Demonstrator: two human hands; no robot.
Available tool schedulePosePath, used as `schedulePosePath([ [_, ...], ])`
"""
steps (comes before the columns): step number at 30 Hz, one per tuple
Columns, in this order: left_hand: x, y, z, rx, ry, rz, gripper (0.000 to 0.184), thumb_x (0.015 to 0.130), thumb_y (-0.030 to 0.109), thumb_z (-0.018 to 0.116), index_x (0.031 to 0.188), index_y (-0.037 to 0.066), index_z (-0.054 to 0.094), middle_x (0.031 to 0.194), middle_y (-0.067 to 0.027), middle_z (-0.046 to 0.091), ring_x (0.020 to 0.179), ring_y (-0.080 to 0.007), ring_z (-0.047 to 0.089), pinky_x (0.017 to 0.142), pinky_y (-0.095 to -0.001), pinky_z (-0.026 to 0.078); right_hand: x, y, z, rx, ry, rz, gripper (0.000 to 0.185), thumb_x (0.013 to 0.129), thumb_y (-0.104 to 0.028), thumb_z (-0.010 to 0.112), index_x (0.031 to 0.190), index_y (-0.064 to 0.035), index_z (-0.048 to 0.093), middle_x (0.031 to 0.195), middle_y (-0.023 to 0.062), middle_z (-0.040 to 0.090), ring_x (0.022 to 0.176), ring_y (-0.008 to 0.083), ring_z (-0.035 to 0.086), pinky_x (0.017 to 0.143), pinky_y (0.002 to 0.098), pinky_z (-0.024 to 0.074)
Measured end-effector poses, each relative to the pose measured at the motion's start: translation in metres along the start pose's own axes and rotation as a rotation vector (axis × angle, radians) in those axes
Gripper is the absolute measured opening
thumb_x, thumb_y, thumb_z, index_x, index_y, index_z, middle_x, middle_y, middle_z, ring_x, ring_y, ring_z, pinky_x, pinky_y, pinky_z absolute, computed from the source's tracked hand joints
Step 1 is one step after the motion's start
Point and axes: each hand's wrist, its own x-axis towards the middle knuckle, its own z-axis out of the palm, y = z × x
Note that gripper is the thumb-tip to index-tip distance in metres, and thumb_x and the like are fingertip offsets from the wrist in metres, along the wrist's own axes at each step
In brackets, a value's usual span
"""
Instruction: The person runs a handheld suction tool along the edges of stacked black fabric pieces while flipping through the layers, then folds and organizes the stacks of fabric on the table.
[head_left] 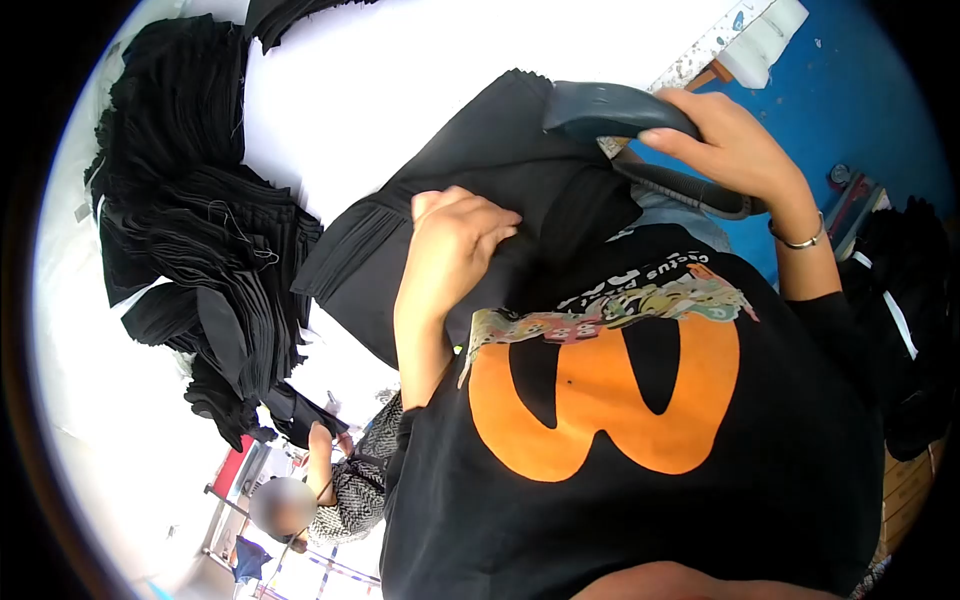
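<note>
A stack of folded black fabric [440, 170] lies before me at the table's near edge, its layered edges showing on the left. My left hand [458, 235] is on top of it, fingers curled in and pressed together on the cloth. At the upper right, my right hand [735, 145] is wrapped round a dark blue-green handheld device [605, 108], with the thumb along its side. The device's front end meets the far right corner of the fabric. A black ribbed part [685, 187] shows below it; the device's exact kind is unclear.
Tall piles of black cut pieces [190, 220] stand along the left of the white table [330, 80]. A co-worker [350, 490] is at lower left, an arm near black cloth. Blue floor [840, 80] shows at upper right, with a black bundle [905, 320] at far right.
</note>
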Motion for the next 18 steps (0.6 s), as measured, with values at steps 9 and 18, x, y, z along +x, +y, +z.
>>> schedulePosePath([
  [9, 0.067, -0.038, 0.066, 0.278, 0.566, -0.253, 0.044, 0.077, 0.017, 0.084, 0.117, 0.008, 0.067, 0.108, -0.0112, 0.061, 0.104, -0.0350, 0.057, 0.087, -0.0423, 0.049, 0.023, -0.017, 0.030, -0.204, 0.222, 0.007, 0.057, 0.095, -0.053, 0.061, 0.099, 0.0034, 0.067, 0.079, 0.0250, 0.068, 0.076, 0.0407, 0.069, 0.067, 0.0434, 0.0546],
  [18, 0.066, -0.050, 0.068, -0.021, 0.718, -0.170, 0.023, 0.076, 0.005, 0.083, 0.097, 0.005, 0.073, 0.094, -0.0081, 0.065, 0.090, -0.0247, 0.063, 0.080, -0.0337, 0.052, 0.035, -0.020, 0.034, -0.115, 0.228, 0.036, 0.056, 0.096, -0.051, 0.061, 0.095, 0.0044, 0.065, 0.077, 0.0249, 0.065, 0.071, 0.0396, 0.065, 0.066, 0.0437, 0.0509],
])
